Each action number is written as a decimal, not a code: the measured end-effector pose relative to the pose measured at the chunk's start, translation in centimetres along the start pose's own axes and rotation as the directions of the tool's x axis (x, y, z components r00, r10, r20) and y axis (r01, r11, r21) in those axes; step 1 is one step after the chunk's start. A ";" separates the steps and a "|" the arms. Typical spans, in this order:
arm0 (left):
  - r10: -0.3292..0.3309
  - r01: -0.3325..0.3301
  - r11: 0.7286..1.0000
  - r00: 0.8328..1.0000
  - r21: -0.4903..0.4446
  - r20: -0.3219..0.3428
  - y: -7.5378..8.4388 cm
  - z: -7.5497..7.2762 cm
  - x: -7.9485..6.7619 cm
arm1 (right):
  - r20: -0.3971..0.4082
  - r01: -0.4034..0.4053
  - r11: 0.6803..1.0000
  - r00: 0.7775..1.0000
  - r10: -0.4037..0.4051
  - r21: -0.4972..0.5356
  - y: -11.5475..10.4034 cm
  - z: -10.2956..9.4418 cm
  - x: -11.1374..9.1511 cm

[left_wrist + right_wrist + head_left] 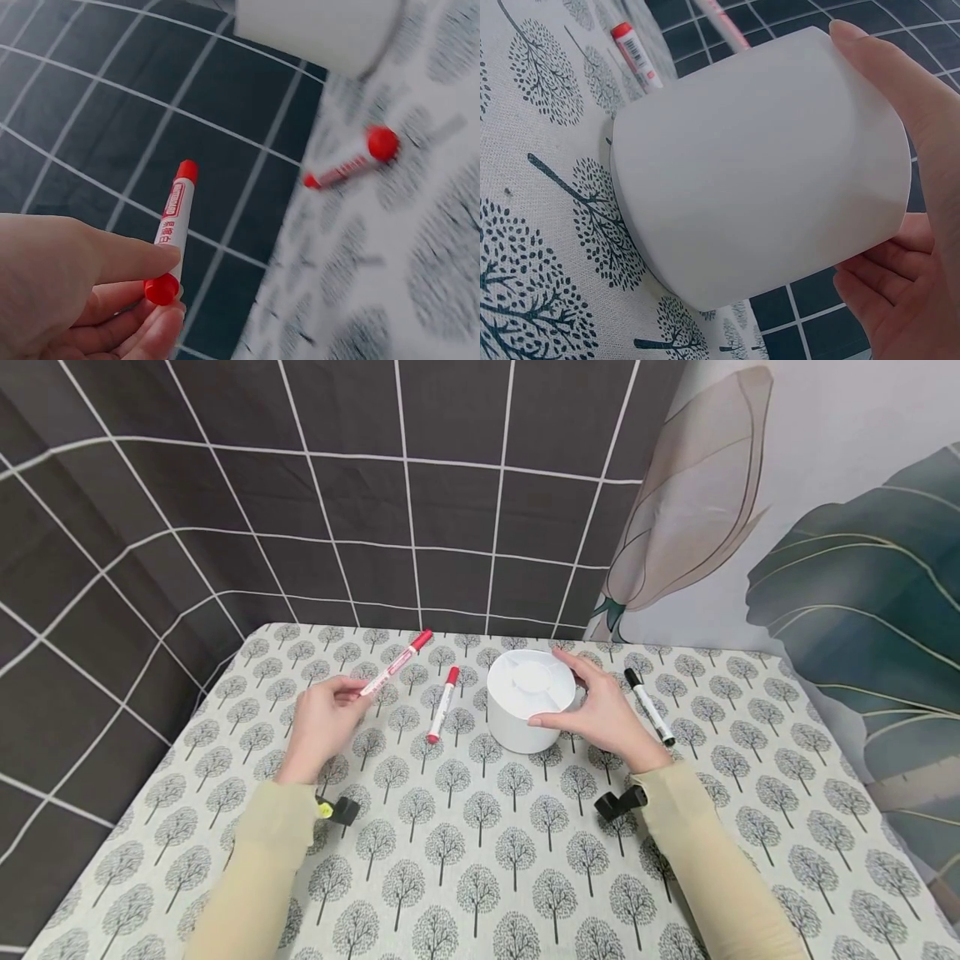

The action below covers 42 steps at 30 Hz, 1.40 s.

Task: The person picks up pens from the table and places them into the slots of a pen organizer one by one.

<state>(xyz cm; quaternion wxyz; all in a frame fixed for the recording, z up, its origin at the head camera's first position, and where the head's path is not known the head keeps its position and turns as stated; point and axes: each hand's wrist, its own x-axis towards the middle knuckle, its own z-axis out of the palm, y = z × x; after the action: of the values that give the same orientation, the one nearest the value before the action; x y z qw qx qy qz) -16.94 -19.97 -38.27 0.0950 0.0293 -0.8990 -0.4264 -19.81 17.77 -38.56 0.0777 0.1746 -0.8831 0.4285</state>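
Observation:
My left hand (324,724) pinches a red-capped white marker (395,667) near one end, its red cap pointing up and away to the right. The left wrist view shows thumb and fingers around the lower part of the barrel, beside the red end. At the centre of the table, a round white pen organizer (517,732) stands upright, with dividers and a round middle section at its top. My right hand (603,714) grips its right side near the rim, thumb in front and fingers behind. Between the left hand and the organizer lies another red marker (444,705).
A black marker (649,707) lies to the right of the right hand. Tree-patterned cloth (480,860) covers the table. Dark gridded fabric (360,502) hangs behind it and on the left, and a leaf-printed curtain (697,510) at the right.

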 end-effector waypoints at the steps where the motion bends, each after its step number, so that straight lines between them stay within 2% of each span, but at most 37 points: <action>1: 0.002 -0.002 1.000 1.000 -0.008 -0.004 0.4 0.0 0.1 | 0.000 0.000 1.000 1.000 0.000 0.002 0.0 0.0 0.0; 4: 0.028 -0.029 0.999 0.999 -0.039 -0.017 1.8 -0.1 0.3 | 0.000 -0.001 1.000 1.000 0.001 0.011 0.0 0.1 0.0; 12: 0.111 -0.125 0.983 0.989 -0.137 -0.103 5.3 0.2 1.1 | -0.001 -0.003 1.000 1.000 0.003 0.003 0.1 0.1 0.0; 17: 0.167 -0.198 0.952 0.975 -0.235 -0.147 6.9 0.8 1.5 | 0.001 -0.009 1.000 1.000 0.009 0.006 0.1 0.0 0.0; 24: 0.256 -0.306 0.879 0.950 -0.365 -0.179 9.1 2.1 1.9 | 0.003 -0.006 1.000 1.000 0.006 0.023 0.2 0.2 0.0; 27: 0.289 -0.333 0.858 0.943 -0.392 -0.167 10.1 2.7 2.0 | 0.001 -0.010 1.000 1.000 0.010 0.030 0.1 0.2 0.0; 30: 0.315 -0.342 0.852 0.940 -0.396 -0.134 10.8 3.4 2.1 | 0.004 -0.013 0.999 1.000 0.013 0.034 0.0 0.1 0.0; 38: 0.358 -0.352 0.878 0.933 -0.326 -0.044 11.7 6.0 2.7 | 0.006 -0.004 1.000 1.000 0.003 0.030 0.1 0.1 0.0; 42: 0.366 -0.348 0.877 0.931 -0.331 -0.009 11.7 7.3 3.2 | 0.003 -0.001 1.000 1.000 0.001 0.024 0.2 0.1 -0.1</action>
<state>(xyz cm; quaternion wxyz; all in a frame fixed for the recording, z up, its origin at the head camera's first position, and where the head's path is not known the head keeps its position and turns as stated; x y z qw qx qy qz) -21.16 -7.41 -33.23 0.1512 -0.1647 -0.8078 -0.5454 -19.82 17.80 -38.78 0.0739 0.1758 -0.8781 0.4388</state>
